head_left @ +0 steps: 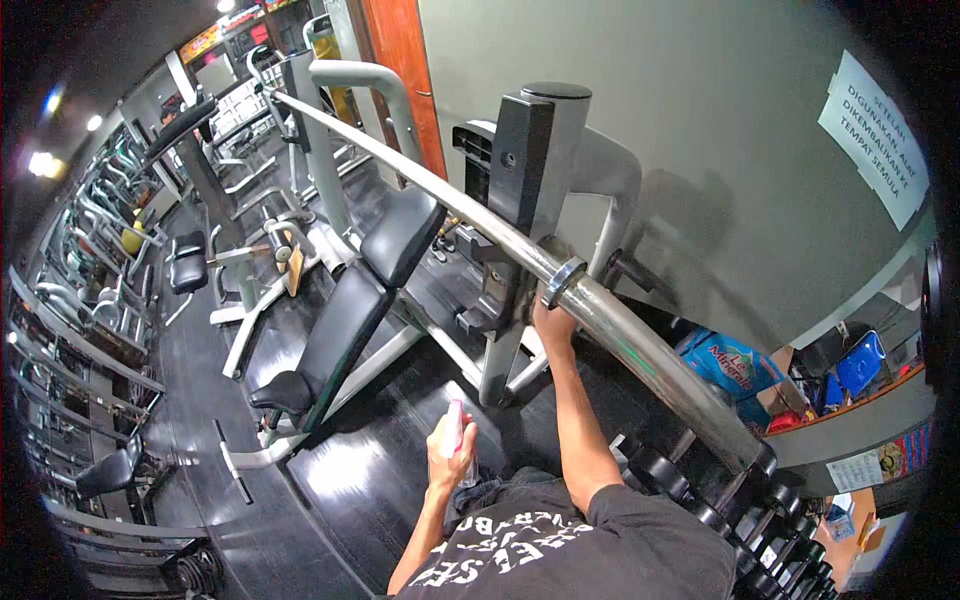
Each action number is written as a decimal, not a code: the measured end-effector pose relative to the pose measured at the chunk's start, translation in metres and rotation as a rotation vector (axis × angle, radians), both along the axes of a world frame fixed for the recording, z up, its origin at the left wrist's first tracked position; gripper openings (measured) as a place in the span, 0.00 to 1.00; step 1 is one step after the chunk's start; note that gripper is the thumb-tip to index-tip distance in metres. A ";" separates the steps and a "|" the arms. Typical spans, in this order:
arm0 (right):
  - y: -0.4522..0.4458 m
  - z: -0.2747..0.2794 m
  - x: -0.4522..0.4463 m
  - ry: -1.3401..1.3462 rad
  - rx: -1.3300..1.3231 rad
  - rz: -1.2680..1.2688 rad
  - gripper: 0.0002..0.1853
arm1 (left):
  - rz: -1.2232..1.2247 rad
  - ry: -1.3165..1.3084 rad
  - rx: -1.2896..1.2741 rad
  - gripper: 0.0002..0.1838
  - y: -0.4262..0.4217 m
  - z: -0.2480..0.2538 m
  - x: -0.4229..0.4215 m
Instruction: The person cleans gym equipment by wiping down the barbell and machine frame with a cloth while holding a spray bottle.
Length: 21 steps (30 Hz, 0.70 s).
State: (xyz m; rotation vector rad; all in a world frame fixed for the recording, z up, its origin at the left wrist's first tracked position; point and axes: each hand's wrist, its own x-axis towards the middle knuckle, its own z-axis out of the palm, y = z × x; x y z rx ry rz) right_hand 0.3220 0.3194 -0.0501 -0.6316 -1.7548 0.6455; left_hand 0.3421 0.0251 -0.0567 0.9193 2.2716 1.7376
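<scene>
My left hand (450, 452) is wrapped round a spray bottle (455, 425) with a pink and white head, low in front of my body. My right arm reaches forward, and my right hand (553, 322) is at the rack's upright (530, 170), just under the barbell (430, 185). The bar and its metal collar (562, 283) cover most of its fingers, so what they touch or hold is hidden. The barbell runs slantwise across the view, its thick sleeve (660, 370) passing over my right forearm's side. Beyond it stands a black padded bench (345, 325).
Several dumbbells (665, 475) sit on a rack close at my right. A blue printed bag (730, 362) and boxes lie beside the wall at right. A paper notice (875, 140) hangs on the grey wall. More gym machines (110, 260) fill the left side.
</scene>
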 end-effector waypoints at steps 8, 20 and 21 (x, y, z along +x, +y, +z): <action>-0.001 -0.001 0.021 -0.279 0.200 0.014 0.35 | -0.034 0.106 0.017 0.12 0.000 -0.006 -0.013; 0.006 -0.073 -0.023 -0.015 -0.303 -0.153 0.32 | -0.192 0.038 -0.046 0.21 -0.002 0.001 -0.036; 0.003 -0.059 -0.015 -0.089 -0.402 -0.059 0.34 | -0.190 0.067 -0.005 0.15 -0.001 0.000 -0.040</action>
